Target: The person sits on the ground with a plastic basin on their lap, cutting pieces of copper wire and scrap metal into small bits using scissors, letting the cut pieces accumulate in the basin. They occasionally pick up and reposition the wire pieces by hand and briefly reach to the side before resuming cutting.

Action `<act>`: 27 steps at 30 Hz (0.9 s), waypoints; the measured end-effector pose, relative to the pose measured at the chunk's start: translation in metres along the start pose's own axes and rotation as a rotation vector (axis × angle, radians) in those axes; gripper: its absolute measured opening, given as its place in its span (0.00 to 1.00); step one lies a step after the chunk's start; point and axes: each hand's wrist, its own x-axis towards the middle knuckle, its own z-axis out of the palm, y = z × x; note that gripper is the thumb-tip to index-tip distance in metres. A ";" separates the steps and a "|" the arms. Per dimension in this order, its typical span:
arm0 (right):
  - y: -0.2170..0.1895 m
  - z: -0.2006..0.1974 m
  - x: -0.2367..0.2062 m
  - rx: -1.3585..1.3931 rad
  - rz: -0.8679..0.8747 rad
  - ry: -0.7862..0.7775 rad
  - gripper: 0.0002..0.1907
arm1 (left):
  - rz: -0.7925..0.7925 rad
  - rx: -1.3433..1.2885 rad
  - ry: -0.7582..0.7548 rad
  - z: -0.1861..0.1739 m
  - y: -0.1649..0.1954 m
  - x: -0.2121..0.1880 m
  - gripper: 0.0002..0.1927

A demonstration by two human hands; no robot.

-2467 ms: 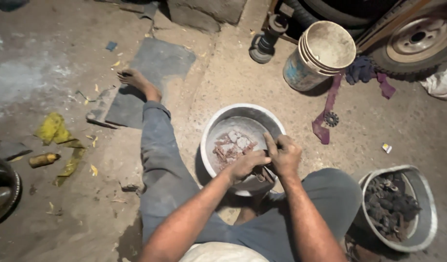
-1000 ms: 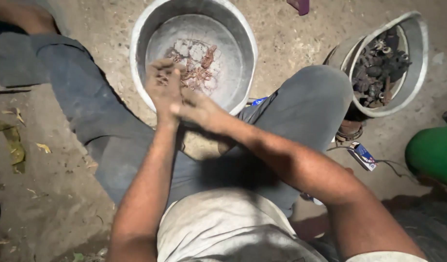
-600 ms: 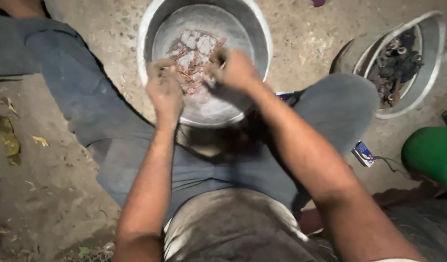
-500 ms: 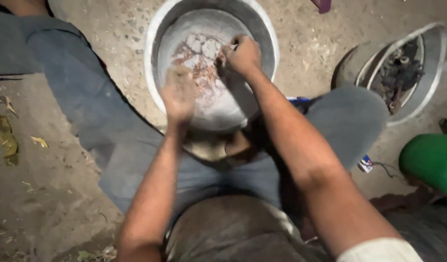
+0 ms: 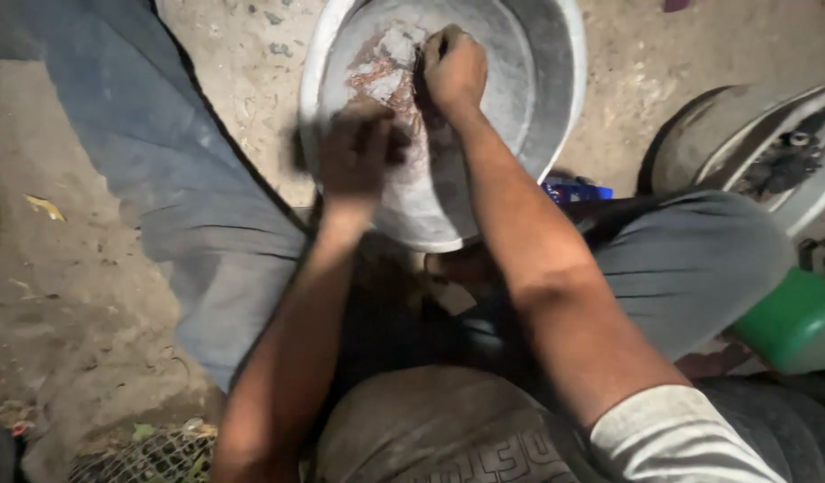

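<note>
Since half a second earlier the view had dropped closer over the lap, the basin had slid toward the top of the frame, and the right hand had reached to the far side of it while the left hand hung blurred over the near side.

The bare dirt floor [image 5: 90, 295] spread left and far, and the person sat on it with grey trouser legs [image 5: 207, 233] spread wide. Between the knees lay the round grey metal basin [image 5: 542, 98], its far rim cut off by the frame. Inside, toward its far left, lay a clump of pale and reddish lumps [image 5: 386, 72] in a dusty film. To the right stood a second, tilted metal bowl of dark scraps [image 5: 788, 161], and near it a green rounded container [image 5: 793, 322]. A small blue packet [image 5: 574, 190] lay between basin and right knee.

The right hand [image 5: 453, 67] was curled, fingers bent down onto the lumps; whether its grip closed around one could not be told. The left hand [image 5: 359, 156] was smeared by motion, its grip unreadable.

By the look of it, the working of the lumps was midway: some lay broken small, others still whole. The basin's near floor was hidden under both forearms.
</note>
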 end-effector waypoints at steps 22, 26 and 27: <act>-0.007 -0.201 -0.128 0.766 -0.454 -0.285 0.14 | 0.219 -0.112 -0.092 0.068 0.106 -0.059 0.18; 0.018 -0.230 -0.144 0.726 -0.360 -0.174 0.13 | 0.431 0.046 -0.027 0.067 0.112 -0.054 0.22; 0.023 -0.233 -0.145 0.714 -0.273 -0.110 0.12 | 0.462 0.054 -0.043 0.066 0.112 -0.055 0.21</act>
